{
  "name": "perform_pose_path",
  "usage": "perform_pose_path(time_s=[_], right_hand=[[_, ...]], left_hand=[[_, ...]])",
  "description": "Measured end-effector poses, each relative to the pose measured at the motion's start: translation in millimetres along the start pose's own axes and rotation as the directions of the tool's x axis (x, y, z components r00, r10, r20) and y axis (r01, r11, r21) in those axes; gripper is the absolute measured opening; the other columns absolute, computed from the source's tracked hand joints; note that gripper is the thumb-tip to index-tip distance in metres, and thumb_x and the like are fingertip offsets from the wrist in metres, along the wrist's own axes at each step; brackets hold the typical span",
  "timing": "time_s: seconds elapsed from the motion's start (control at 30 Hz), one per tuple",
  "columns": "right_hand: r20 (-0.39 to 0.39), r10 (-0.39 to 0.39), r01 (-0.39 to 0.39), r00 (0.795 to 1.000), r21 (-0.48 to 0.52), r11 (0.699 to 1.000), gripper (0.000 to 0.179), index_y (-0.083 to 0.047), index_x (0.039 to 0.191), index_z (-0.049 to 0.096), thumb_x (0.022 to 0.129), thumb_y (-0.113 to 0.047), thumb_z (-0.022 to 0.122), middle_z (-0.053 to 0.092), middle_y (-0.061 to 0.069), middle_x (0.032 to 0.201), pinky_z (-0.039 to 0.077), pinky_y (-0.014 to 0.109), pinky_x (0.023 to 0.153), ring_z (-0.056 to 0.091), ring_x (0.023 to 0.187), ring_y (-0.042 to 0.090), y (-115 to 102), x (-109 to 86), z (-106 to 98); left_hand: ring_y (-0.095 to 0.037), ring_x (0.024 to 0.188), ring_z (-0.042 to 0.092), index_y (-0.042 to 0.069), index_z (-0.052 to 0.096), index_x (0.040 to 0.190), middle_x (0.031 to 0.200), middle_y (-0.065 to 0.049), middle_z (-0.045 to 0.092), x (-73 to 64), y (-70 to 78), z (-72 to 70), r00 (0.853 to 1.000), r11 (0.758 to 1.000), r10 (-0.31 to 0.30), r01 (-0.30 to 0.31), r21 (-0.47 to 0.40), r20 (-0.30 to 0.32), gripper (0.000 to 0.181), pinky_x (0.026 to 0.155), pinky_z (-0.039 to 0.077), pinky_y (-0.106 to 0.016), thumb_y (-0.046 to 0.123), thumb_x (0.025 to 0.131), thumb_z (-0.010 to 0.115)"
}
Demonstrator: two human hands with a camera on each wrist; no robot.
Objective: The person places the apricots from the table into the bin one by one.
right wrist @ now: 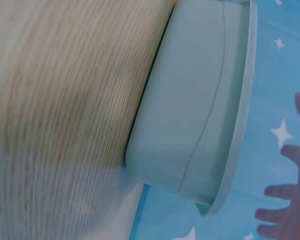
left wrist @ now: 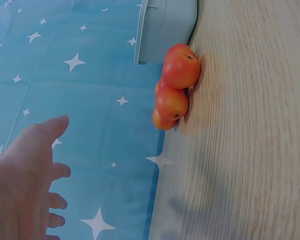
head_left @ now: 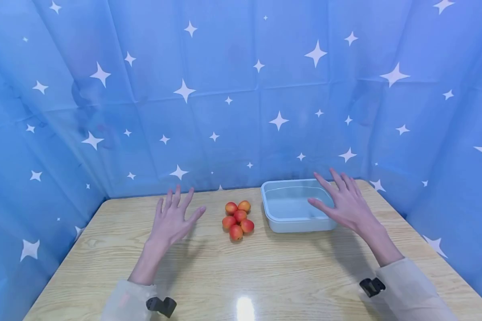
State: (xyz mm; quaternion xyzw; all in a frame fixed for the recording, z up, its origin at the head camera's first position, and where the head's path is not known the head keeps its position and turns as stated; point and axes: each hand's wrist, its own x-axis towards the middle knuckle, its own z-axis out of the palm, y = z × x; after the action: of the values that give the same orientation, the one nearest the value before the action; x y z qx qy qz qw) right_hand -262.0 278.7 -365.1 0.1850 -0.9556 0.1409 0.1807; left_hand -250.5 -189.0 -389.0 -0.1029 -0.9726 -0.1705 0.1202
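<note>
Several red-orange fruits [head_left: 235,232], apricot-like in looks, lie bunched on the wooden table; the left wrist view shows some of these fruits [left wrist: 181,67] too. To their right stands a light blue plastic tub [head_left: 301,226], its inside bare in the head view. My left hand [head_left: 172,224] hovers left of the fruits with fingers spread, holding nothing. My right hand [head_left: 349,203] is held over the tub's right side, fingers spread apart, and hides part of the rim. In the right wrist view the tub's side wall [right wrist: 185,100] is near, and the right hand [right wrist: 292,195] grips nothing.
The pale wooden table [head_left: 221,276] has its back edge close to a blue curtain [head_left: 225,58] with white stars, which also hangs at both sides. A black band [head_left: 161,306] is on the left sleeve, another band [head_left: 372,287] on the right.
</note>
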Motion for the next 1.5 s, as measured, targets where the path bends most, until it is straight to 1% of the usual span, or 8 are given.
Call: perform_pose_path(time_s=[0.4,0.6,0.8,0.9,1.17,1.3,1.4,1.5], right_hand=[[0.003,-0.002,0.001,1.000,0.061,0.998,0.079,-0.024,0.161,0.028,0.096,-0.053,0.061,0.020,0.028,0.162,0.013,0.073,0.112,0.018,0.143,0.058,3,-3.1,-1],[0.007,-0.002,0.001,1.000,0.080,0.997,0.077,-0.022,0.160,0.032,0.096,-0.051,0.063,0.024,0.027,0.160,0.019,0.075,0.108,0.024,0.141,0.056,5,-4.5,-1],[0.036,-0.002,-0.003,0.999,0.121,0.993,0.073,-0.021,0.158,0.036,0.096,-0.050,0.063,0.029,0.025,0.159,0.026,0.076,0.104,0.029,0.140,0.054,6,-6.0,0],[0.051,-0.013,0.005,0.999,0.154,0.988,0.071,-0.019,0.156,0.038,0.097,-0.047,0.064,0.032,0.024,0.158,0.028,0.075,0.104,0.030,0.141,0.053,7,-7.6,1],[0.072,-0.042,0.025,0.997,0.219,0.975,0.068,-0.019,0.155,0.042,0.097,-0.044,0.066,0.034,0.020,0.158,0.028,0.075,0.105,0.029,0.143,0.049,12,-11.0,8],[0.106,-0.041,0.013,0.993,0.251,0.968,0.067,-0.017,0.154,0.042,0.097,-0.043,0.066,0.035,0.019,0.158,0.025,0.077,0.105,0.024,0.145,0.050,13,-12.4,8],[0.125,-0.046,0.010,0.991,0.275,0.961,0.066,-0.016,0.154,0.043,0.098,-0.042,0.066,0.036,0.020,0.157,0.025,0.077,0.105,0.022,0.146,0.050,13,-13.7,8],[0.127,-0.065,0.024,0.990,0.298,0.954,0.064,-0.014,0.153,0.044,0.098,-0.039,0.066,0.038,0.021,0.156,0.028,0.075,0.104,0.026,0.144,0.051,13,-14.9,9]], left_hand=[[-0.043,0.152,0.009,0.016,0.027,0.161,0.165,-0.023,0.014,-2.6,4.8,4.8,1.000,0.995,0.008,-0.010,-0.100,-0.020,0.078,0.119,0.012,-0.064,0.065,0.101,0.038],[-0.048,0.148,0.018,0.016,0.027,0.161,0.164,-0.022,0.016,-1.9,7.4,9.9,0.999,0.988,0.007,-0.011,-0.153,-0.031,0.076,0.116,0.018,-0.067,0.064,0.102,0.038],[-0.048,0.143,0.032,0.014,0.032,0.159,0.160,-0.024,0.027,-1.1,11.8,14.7,0.997,0.978,0.023,-0.037,-0.204,-0.069,0.073,0.112,0.029,-0.066,0.059,0.102,0.043],[-0.049,0.140,0.037,0.011,0.034,0.158,0.158,-0.025,0.033,-1.3,14.3,17.3,0.997,0.970,0.025,-0.042,-0.241,-0.073,0.072,0.111,0.032,-0.066,0.057,0.103,0.045],[-0.045,0.140,0.038,0.006,0.038,0.155,0.154,-0.024,0.040,-1.5,19.0,26.4,0.998,0.947,0.019,-0.038,-0.320,-0.063,0.072,0.112,0.032,-0.063,0.056,0.103,0.045],[-0.043,0.140,0.039,0.006,0.037,0.155,0.154,-0.023,0.041,-1.3,20.9,30.0,0.998,0.937,0.011,-0.029,-0.347,-0.054,0.072,0.113,0.033,-0.061,0.056,0.103,0.044],[-0.042,0.139,0.041,0.008,0.037,0.155,0.154,-0.021,0.040,-0.6,21.9,33.1,0.999,0.924,-0.001,-0.014,-0.383,-0.040,0.071,0.112,0.034,-0.060,0.057,0.103,0.044],[-0.040,0.137,0.045,0.010,0.038,0.155,0.154,-0.018,0.041,0.1,23.3,36.3,1.000,0.905,-0.013,0.001,-0.425,-0.026,0.071,0.109,0.038,-0.060,0.057,0.103,0.046]])
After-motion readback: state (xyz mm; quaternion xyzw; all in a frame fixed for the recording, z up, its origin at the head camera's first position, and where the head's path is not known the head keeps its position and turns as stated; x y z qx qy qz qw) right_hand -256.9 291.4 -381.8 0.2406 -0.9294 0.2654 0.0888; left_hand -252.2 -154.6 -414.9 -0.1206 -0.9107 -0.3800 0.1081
